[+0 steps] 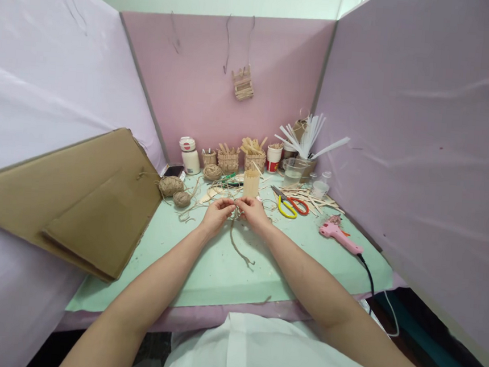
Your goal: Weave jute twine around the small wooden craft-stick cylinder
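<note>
Both hands meet over the middle of the green table. My left hand point(218, 215) is closed in a pinch on brown twine point(234, 241). My right hand point(254, 213) also pinches the twine, its fingertips nearly touching those of the left. One twine end hangs below the fingers and lies on the table toward me. Just behind the hands stands a small upright piece made of pale wooden sticks point(251, 183). Loose twine and wood scraps lie around it. The fingers hide the part of the twine between them.
Scissors point(289, 203) and a pink glue gun point(340, 237) lie to the right. Twine balls point(170, 186) and a cardboard sheet point(97, 205) are at the left. Stick baskets point(228, 162), a white bottle point(190, 160) and a clear cup point(293, 173) stand at the back.
</note>
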Demonstrator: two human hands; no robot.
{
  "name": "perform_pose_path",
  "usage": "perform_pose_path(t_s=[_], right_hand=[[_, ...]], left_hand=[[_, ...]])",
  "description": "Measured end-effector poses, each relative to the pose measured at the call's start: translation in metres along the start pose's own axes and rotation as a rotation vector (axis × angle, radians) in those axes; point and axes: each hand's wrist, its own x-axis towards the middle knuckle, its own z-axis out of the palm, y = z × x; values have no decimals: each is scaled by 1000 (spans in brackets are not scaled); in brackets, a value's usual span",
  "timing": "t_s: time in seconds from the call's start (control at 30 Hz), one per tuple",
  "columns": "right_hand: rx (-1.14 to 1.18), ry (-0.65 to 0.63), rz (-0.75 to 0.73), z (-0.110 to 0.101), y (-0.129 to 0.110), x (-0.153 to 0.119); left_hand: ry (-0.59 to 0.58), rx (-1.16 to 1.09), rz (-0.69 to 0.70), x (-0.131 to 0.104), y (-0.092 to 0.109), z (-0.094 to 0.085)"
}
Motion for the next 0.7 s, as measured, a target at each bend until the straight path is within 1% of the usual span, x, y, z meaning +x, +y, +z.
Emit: perform_pose_path(t_s=[0.1,0.2,0.4,0.47,0.57,0.7], right_hand=[[-33,23,-47,-2,0,-1],[-53,41,-41,-3,2,0],[-14,136,-4,-4,6,5],[11,184,-1,-8,6,8],[65,264,8,-15,3,13],[88,301,-7,-20,1,16]], left_hand=[[-59,168,35,-1,-1,0],[-116,319,62,0,0,0],[-104,460,136,4,1,1],[-112,495,121,4,1,2],[-128,504,61,1,-1,5],[-153,465,17,-2,2,11]])
